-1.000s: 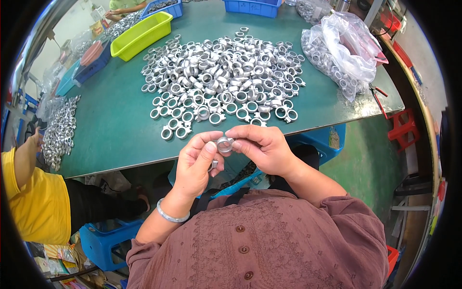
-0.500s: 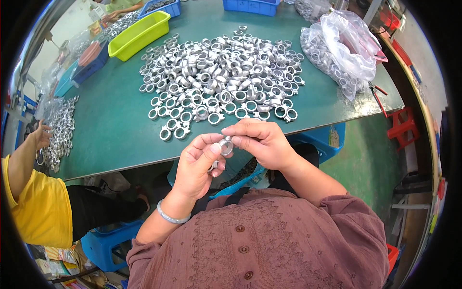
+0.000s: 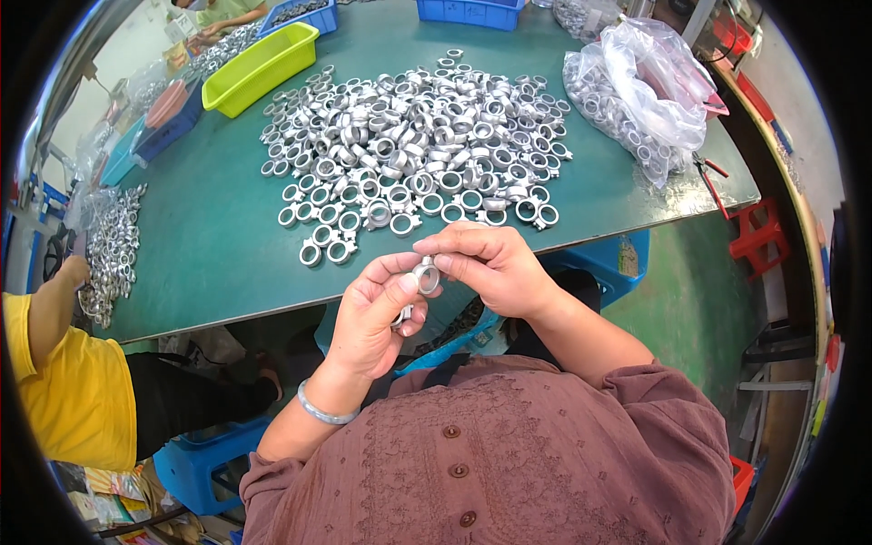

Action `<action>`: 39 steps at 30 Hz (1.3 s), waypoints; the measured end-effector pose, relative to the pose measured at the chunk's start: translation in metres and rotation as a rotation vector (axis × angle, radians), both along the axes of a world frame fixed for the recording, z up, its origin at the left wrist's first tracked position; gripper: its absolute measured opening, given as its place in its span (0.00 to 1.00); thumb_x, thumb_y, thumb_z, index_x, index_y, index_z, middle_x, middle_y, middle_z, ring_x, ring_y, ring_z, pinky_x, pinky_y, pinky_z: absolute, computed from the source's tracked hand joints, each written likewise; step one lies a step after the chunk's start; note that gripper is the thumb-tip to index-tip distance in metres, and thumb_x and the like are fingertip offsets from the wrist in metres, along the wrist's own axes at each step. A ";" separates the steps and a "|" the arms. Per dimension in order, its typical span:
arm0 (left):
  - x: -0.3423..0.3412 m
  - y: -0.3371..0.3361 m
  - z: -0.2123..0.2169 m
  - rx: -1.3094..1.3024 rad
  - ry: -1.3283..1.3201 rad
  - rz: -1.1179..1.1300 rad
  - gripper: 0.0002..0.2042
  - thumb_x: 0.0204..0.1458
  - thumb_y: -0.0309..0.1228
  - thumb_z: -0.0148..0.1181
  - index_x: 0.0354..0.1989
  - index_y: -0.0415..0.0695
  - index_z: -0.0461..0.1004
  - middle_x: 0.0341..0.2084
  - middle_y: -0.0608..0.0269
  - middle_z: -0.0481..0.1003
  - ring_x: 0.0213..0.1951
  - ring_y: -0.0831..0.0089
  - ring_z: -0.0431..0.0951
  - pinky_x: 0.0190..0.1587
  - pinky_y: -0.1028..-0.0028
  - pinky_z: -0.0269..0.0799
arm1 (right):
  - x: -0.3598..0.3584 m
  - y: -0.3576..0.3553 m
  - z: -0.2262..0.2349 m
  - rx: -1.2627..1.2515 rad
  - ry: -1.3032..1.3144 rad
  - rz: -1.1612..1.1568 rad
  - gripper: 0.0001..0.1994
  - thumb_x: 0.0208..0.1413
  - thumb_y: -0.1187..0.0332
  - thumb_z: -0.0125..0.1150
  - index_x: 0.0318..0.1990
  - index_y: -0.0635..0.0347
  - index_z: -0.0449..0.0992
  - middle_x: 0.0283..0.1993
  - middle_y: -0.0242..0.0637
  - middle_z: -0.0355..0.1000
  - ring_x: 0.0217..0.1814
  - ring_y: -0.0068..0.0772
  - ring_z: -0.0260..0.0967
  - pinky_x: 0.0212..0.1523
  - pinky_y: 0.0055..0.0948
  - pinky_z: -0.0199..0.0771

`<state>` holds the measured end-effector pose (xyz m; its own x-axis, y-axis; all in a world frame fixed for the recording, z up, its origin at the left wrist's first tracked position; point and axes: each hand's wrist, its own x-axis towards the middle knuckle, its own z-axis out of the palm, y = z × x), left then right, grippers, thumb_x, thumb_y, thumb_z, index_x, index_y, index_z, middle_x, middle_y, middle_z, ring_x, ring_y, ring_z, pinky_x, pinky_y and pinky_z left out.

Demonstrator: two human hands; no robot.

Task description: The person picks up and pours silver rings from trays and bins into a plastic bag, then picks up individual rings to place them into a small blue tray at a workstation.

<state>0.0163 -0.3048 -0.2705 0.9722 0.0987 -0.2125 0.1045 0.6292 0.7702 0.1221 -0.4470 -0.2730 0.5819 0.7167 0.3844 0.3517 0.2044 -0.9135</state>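
Note:
In front of the table's near edge, my left hand (image 3: 374, 313) pinches a silver-grey metal ring clamp (image 3: 427, 279) between thumb and forefinger. A second metal piece (image 3: 402, 315) is tucked in its curled lower fingers. My right hand (image 3: 486, 268) meets it from the right, thumb and forefinger closed at the small lug on top of the ring clamp. Whether those fingertips also hold a tiny part is hidden. Beyond my hands a large pile of similar ring clamps (image 3: 409, 136) spreads over the green table (image 3: 213, 218), with several loose ones along its near side.
A lime-green bin (image 3: 259, 71) and blue bins (image 3: 468, 13) stand farther back. At right lie a clear bag of ring clamps (image 3: 636, 100) and red-handled pliers (image 3: 713, 186). On the left a yellow-sleeved co-worker (image 3: 68, 363) reaches to another heap (image 3: 111, 254). Stools (image 3: 758, 236) flank the table.
My hands stay almost in place; the ring clamp has turned slightly and the right fingertips have shifted at its lug. The co-worker's hand at left has lowered onto the heap.

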 end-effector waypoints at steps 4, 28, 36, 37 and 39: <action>0.000 -0.001 0.000 0.008 0.002 0.009 0.13 0.49 0.29 0.57 0.42 0.41 0.67 0.29 0.62 0.73 0.21 0.84 0.67 0.20 0.88 0.59 | 0.000 0.000 0.000 0.029 0.005 0.037 0.11 0.51 0.79 0.50 0.41 0.63 0.74 0.33 0.35 0.71 0.34 0.23 0.67 0.37 0.21 0.67; 0.001 -0.003 -0.019 0.950 -0.550 0.385 0.28 0.40 0.16 0.59 0.53 0.36 0.57 0.31 0.59 0.71 0.27 0.81 0.71 0.28 0.84 0.66 | 0.000 -0.002 0.009 0.009 0.022 0.073 0.10 0.48 0.78 0.57 0.40 0.65 0.74 0.35 0.34 0.69 0.36 0.21 0.67 0.38 0.19 0.67; 0.000 -0.002 -0.016 1.026 -0.571 0.390 0.33 0.40 0.15 0.58 0.57 0.38 0.52 0.31 0.61 0.69 0.29 0.81 0.69 0.31 0.85 0.66 | -0.004 -0.001 0.001 0.099 0.308 0.117 0.11 0.50 0.80 0.54 0.42 0.66 0.72 0.38 0.33 0.68 0.40 0.20 0.66 0.41 0.18 0.67; 0.001 -0.002 -0.015 1.006 -0.553 0.405 0.32 0.39 0.16 0.60 0.56 0.37 0.54 0.30 0.61 0.70 0.27 0.82 0.70 0.29 0.85 0.65 | -0.005 -0.001 0.000 0.113 0.316 0.107 0.10 0.50 0.79 0.54 0.41 0.66 0.72 0.36 0.32 0.69 0.39 0.19 0.66 0.39 0.18 0.67; 0.001 -0.002 -0.015 0.987 -0.535 0.420 0.32 0.39 0.17 0.61 0.55 0.36 0.55 0.29 0.61 0.71 0.25 0.82 0.70 0.27 0.86 0.65 | -0.004 -0.001 0.000 0.088 0.331 0.109 0.09 0.50 0.79 0.55 0.41 0.66 0.72 0.36 0.32 0.69 0.38 0.18 0.66 0.39 0.18 0.67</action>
<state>0.0173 -0.3072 -0.2854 0.7670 0.3225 0.5547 -0.4480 -0.3496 0.8228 0.1182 -0.4483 -0.2731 0.6071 0.7540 0.2509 0.0115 0.3074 -0.9515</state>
